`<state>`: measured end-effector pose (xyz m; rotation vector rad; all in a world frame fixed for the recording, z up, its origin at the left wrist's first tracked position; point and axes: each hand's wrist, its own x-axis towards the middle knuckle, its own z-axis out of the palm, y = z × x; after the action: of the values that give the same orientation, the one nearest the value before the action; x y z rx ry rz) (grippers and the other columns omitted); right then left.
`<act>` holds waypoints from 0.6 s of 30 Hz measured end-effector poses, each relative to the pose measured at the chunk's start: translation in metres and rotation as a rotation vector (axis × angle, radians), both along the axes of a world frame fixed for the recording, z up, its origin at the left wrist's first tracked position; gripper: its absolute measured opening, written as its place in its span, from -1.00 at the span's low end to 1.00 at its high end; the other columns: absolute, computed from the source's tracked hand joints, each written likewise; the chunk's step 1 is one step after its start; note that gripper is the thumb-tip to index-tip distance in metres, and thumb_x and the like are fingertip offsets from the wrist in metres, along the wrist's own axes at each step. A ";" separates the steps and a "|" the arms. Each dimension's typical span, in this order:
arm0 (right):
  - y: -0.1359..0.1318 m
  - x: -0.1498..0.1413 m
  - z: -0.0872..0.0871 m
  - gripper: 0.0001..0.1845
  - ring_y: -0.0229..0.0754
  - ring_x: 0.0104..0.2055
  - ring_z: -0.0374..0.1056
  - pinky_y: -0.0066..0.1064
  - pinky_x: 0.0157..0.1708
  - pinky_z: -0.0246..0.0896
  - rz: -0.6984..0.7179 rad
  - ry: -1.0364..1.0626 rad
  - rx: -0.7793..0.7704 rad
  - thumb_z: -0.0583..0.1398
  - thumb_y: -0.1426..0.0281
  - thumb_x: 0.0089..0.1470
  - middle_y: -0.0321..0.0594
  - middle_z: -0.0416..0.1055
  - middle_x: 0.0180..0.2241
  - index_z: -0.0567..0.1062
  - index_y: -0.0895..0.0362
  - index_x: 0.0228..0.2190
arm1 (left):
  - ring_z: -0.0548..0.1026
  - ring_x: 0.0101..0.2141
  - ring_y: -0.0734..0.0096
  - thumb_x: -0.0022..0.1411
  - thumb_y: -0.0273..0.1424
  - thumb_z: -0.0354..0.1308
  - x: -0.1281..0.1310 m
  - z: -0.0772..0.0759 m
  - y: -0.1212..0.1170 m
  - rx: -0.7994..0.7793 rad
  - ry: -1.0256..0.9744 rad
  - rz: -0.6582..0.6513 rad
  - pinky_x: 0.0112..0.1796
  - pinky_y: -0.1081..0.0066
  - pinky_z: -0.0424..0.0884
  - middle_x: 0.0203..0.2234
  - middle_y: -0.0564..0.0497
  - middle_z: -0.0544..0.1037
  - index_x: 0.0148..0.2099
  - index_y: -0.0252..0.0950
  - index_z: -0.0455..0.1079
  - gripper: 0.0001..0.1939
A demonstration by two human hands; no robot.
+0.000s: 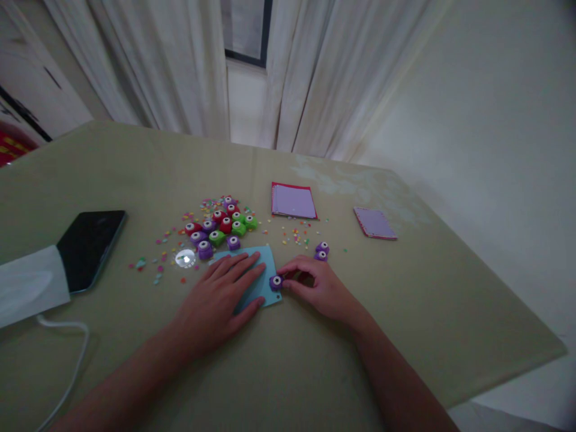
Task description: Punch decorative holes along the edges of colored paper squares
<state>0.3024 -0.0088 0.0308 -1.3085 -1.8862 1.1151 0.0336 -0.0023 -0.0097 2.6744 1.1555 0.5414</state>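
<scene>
My left hand lies flat with its fingers spread on a light blue sheet of paper, pressing it to the table. At the sheet's right edge sits a small purple craft punch with a white ring on top. My right hand pinches that punch from the right between thumb and fingers. A small hole shows near the sheet's lower right corner. Just beyond my right hand stand two more purple punches. Left of the sheet's far edge is a cluster of red, green and purple punches.
Paper confetti is scattered around the punches. Purple sheets with red beneath lie farther back, with a smaller purple stack to the right. At left are a dark tablet or phone, a white packet and a white cable.
</scene>
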 end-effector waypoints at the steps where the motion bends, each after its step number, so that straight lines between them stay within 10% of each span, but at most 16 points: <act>1: 0.000 0.000 0.000 -0.82 -0.16 -0.16 0.51 -0.34 -0.11 0.37 -0.002 0.001 -0.004 0.37 0.32 0.28 -0.20 0.63 -0.14 0.70 0.06 -0.09 | 0.31 0.36 -0.02 0.51 -0.07 0.09 0.000 0.000 0.000 0.003 0.003 0.000 0.33 -0.08 0.25 0.44 -0.03 0.34 0.46 -0.11 0.30 -0.42; 18: 0.017 -0.001 0.001 -0.63 -0.15 -0.26 0.49 -0.33 -0.23 0.35 -0.054 0.114 -0.298 0.40 0.14 0.16 -0.16 0.61 -0.26 0.64 0.15 -0.13 | 0.34 0.34 0.00 0.51 -0.07 0.08 0.002 -0.002 0.001 0.024 -0.011 -0.006 0.32 -0.06 0.27 0.42 -0.06 0.37 0.44 -0.15 0.32 -0.43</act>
<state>0.3012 0.0081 0.0321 -1.4119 -1.6373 1.4524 0.0353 -0.0010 -0.0114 2.6904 1.1455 0.5725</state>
